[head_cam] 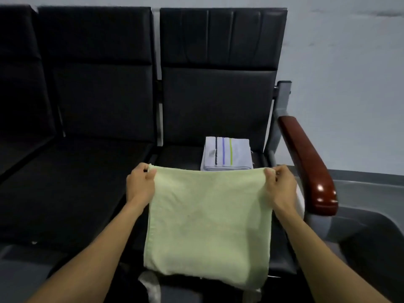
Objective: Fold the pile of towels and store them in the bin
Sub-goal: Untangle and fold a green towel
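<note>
Left hand (141,182) and right hand (279,182) fingers each pinch a top corner of the pale green towel (207,224), hanging spread over the black seat (179,156), covering the near edge of the folded striped white towel (227,154), brown armrest (306,165) right.

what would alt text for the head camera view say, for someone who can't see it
Seen from above, a person's left hand and right hand each pinch a top corner of a pale green towel, holding it spread over a black seat. Behind it on the seat lies a folded white towel with dark, blue and green stripes, beside a reddish-brown armrest.
</note>
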The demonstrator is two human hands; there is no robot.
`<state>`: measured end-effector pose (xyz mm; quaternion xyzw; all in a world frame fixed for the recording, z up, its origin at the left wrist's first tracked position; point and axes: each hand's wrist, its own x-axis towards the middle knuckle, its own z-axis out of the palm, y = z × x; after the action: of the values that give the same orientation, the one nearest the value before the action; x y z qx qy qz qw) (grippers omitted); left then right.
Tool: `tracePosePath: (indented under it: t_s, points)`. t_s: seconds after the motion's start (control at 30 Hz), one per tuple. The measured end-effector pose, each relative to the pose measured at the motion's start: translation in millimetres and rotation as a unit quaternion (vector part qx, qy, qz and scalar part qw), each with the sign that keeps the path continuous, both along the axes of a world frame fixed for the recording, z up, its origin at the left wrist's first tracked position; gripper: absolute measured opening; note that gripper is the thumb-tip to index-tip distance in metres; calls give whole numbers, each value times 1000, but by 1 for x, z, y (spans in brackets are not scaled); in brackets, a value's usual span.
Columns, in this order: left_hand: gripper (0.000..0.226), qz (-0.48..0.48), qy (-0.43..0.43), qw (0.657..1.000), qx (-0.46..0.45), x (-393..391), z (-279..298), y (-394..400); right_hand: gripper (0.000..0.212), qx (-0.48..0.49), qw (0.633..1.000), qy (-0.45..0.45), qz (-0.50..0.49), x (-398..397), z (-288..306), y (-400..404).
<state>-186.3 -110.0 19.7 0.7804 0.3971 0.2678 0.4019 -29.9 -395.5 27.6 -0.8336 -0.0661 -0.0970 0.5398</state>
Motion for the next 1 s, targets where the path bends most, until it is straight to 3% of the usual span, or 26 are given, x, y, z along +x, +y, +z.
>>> tracePosePath:
  t_s: [0.23, 0.37, 0.5, 0.63, 0.8, 1.0]
  points:
    - [11, 20, 28, 998, -47, 51, -36, 9, 18, -2, 998, 64, 19, 47, -47, 21]
    - [16, 5, 27, 996, -79, 71, -42, 6, 34, 3, 994, 108, 7, 63, -57, 35]
    - [17, -36, 36, 991, -122, 80, -52, -4, 24, 57, 986, 156, 20, 60, -65, 52]
    - [17, -97, 11, 976, -193, 88, -58, -24, 29, 85, 975, 193, 76, 46, -67, 73]
    - [21, -133, 4, 960, -246, 91, -64, -38, 22, 103, 955, 241, 139, 28, -67, 83]
    - [14, -160, -8, 953, -258, 90, -63, -56, 6, 108, 932, 269, 219, 10, -63, 92]
